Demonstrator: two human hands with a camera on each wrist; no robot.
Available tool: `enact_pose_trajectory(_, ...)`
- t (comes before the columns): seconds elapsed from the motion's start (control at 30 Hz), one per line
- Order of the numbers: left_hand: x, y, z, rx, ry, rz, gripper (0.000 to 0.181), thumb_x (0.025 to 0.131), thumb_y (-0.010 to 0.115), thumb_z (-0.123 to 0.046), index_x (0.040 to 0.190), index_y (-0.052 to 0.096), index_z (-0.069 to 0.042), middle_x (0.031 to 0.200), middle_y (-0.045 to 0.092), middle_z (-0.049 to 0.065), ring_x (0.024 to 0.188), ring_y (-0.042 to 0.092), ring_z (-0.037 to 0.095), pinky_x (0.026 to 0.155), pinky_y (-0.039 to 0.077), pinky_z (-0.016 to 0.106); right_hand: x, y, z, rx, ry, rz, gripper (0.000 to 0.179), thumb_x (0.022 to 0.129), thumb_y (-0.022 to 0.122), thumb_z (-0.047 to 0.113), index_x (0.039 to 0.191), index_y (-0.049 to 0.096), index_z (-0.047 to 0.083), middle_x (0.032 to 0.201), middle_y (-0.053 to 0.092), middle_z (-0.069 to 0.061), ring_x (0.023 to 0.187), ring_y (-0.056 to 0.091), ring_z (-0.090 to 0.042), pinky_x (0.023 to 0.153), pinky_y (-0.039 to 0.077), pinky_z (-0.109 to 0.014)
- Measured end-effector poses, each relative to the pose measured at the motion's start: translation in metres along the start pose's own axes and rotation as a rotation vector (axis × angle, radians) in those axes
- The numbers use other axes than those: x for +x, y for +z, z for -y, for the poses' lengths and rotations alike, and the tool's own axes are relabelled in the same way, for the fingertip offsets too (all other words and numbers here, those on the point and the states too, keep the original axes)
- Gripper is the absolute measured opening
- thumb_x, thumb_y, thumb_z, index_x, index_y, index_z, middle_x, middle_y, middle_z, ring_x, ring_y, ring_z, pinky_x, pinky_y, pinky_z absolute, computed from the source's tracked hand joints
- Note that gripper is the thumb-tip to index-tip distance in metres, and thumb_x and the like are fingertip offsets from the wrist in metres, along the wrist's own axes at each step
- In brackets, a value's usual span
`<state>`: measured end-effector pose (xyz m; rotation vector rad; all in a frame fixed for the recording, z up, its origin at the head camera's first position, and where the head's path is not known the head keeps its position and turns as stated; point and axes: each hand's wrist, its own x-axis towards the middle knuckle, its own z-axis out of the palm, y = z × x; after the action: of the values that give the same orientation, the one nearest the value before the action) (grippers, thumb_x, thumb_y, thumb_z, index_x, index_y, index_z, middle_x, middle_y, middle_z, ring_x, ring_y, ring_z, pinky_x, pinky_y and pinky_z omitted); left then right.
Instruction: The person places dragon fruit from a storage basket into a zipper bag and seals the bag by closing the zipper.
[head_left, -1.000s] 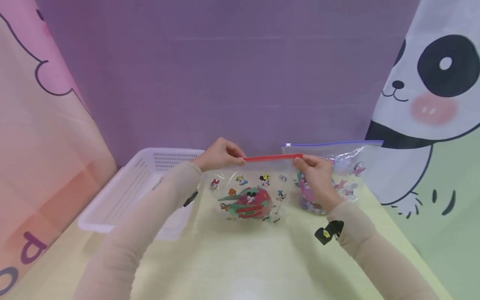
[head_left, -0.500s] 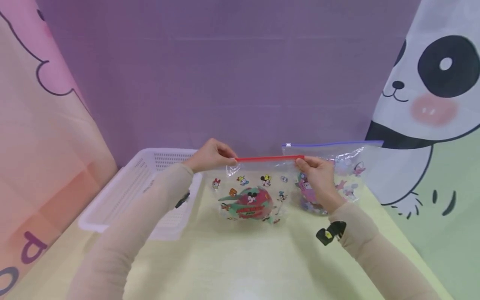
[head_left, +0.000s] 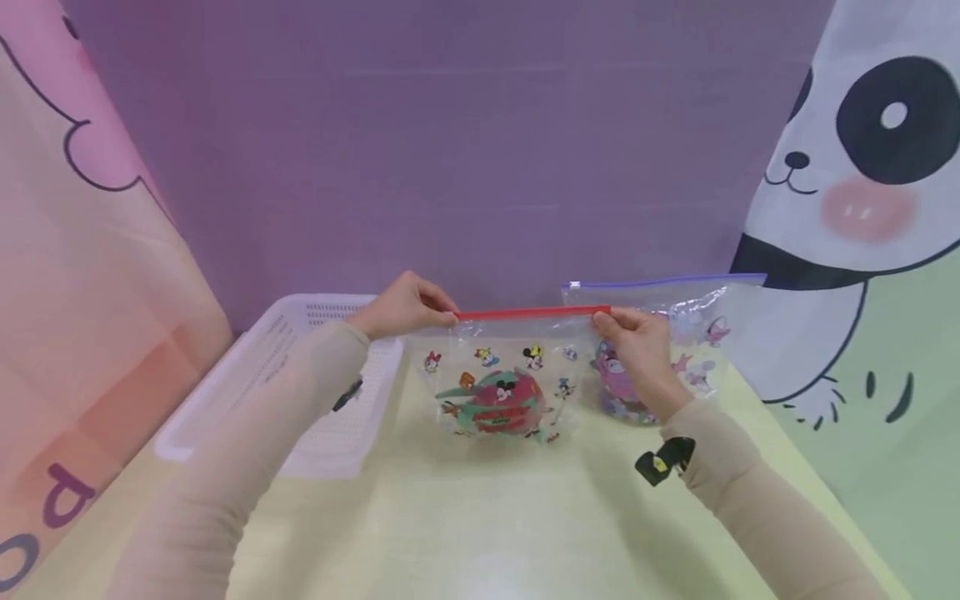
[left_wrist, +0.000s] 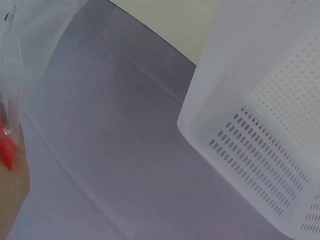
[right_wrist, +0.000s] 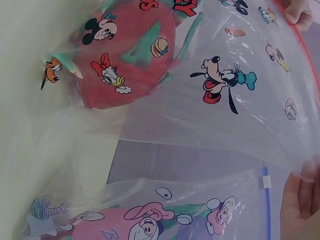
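Observation:
A clear plastic zip bag [head_left: 491, 342] with cartoon prints stands on the table, its top edge stretched between both hands. Inside lies something red and green [right_wrist: 130, 65], of a kind that does not show. My left hand [head_left: 401, 307] pinches the left part of the bag's red zip strip [head_left: 528, 313] between thumb and fingers. At the strip's right end, my right hand [head_left: 637, 350] pinches the corner. Behind that hand leans a second zip bag [head_left: 686, 300] with a purple strip and white slider [right_wrist: 266, 181]. It holds pink and green contents.
A white perforated plastic basket [head_left: 381, 392] stands on the left of the pale table [head_left: 480, 517], beneath my left forearm. A purple cloth backdrop [head_left: 450, 167] hangs just behind the table. Panda-printed fabric [head_left: 810, 333] borders the right side.
My left hand has moved left along the red strip, so more of the strip shows between the hands. My right hand has stayed at its end, shifting only slightly.

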<state>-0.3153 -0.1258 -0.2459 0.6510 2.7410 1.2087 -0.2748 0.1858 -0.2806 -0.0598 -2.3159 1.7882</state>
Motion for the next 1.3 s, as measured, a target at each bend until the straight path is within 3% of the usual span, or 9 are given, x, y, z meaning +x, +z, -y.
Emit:
enact_pose_trajectory(0.23, -0.004, -0.005, 0.003, -0.008, -0.025, 0.003, 0.017, 0.079, 0.071, -0.016, 0.094, 0.072, -0.009, 0.091, 0.070, 0.006, 0.084, 0.063, 0.018, 0.076, 0.052, 0.029, 0.000, -0.001, -0.001, 0.018, -0.005, 0.002, 0.030, 0.088, 0.061, 0.019, 0.111, 0.060, 0.000, 0.074, 0.061, 0.024, 0.078, 0.060, 0.003, 0.077, 0.050, -0.014)
enact_pose_trajectory(0.47, -0.009, -0.004, 0.013, -0.053, -0.032, -0.032, 0.017, 0.079, 0.071, -0.020, 0.094, 0.072, -0.012, 0.090, 0.070, 0.004, 0.085, 0.062, 0.018, 0.079, 0.050, 0.033, 0.001, -0.003, -0.004, 0.024, 0.016, 0.005, 0.033, 0.088, 0.061, 0.021, 0.114, 0.059, 0.001, 0.075, 0.062, 0.023, 0.079, 0.061, 0.003, 0.084, 0.049, -0.021)
enact_pose_trajectory(0.7, -0.013, -0.001, 0.022, -0.137, -0.075, -0.049, 0.019, 0.079, 0.070, -0.021, 0.097, 0.070, -0.012, 0.097, 0.068, 0.005, 0.092, 0.060, 0.021, 0.083, 0.049, 0.037, 0.000, -0.007, -0.007, 0.003, 0.051, 0.008, 0.037, 0.088, 0.061, 0.025, 0.118, 0.057, 0.003, 0.094, 0.068, 0.009, 0.083, 0.061, 0.002, 0.093, 0.046, -0.029)
enact_pose_trajectory(0.93, -0.015, -0.002, 0.028, -0.167, -0.073, -0.073, 0.022, 0.079, 0.071, -0.022, 0.098, 0.069, -0.012, 0.099, 0.067, 0.006, 0.091, 0.060, 0.020, 0.083, 0.049, 0.037, 0.001, -0.006, -0.009, 0.016, 0.031, 0.005, 0.037, 0.087, 0.062, 0.025, 0.115, 0.058, 0.002, 0.074, 0.063, 0.024, 0.079, 0.061, 0.004, 0.086, 0.049, -0.023)
enact_pose_trajectory(1.13, -0.020, -0.006, 0.033, -0.157, -0.089, -0.088, 0.022, 0.080, 0.070, -0.022, 0.100, 0.069, -0.012, 0.098, 0.068, 0.006, 0.092, 0.061, 0.023, 0.083, 0.049, 0.036, 0.004, -0.005, -0.008, 0.014, 0.044, -0.001, 0.034, 0.087, 0.061, 0.025, 0.114, 0.060, 0.004, 0.077, 0.062, 0.021, 0.081, 0.061, 0.003, 0.086, 0.049, -0.021)
enact_pose_trajectory(1.3, -0.025, -0.012, 0.037, -0.148, -0.114, -0.103, 0.023, 0.080, 0.070, -0.025, 0.100, 0.068, -0.014, 0.098, 0.068, 0.005, 0.096, 0.059, 0.024, 0.088, 0.047, 0.042, 0.008, -0.003, -0.008, 0.058, 0.020, -0.008, 0.024, 0.088, 0.061, 0.019, 0.107, 0.063, 0.004, 0.075, 0.063, 0.021, 0.078, 0.062, 0.002, 0.078, 0.050, -0.014)
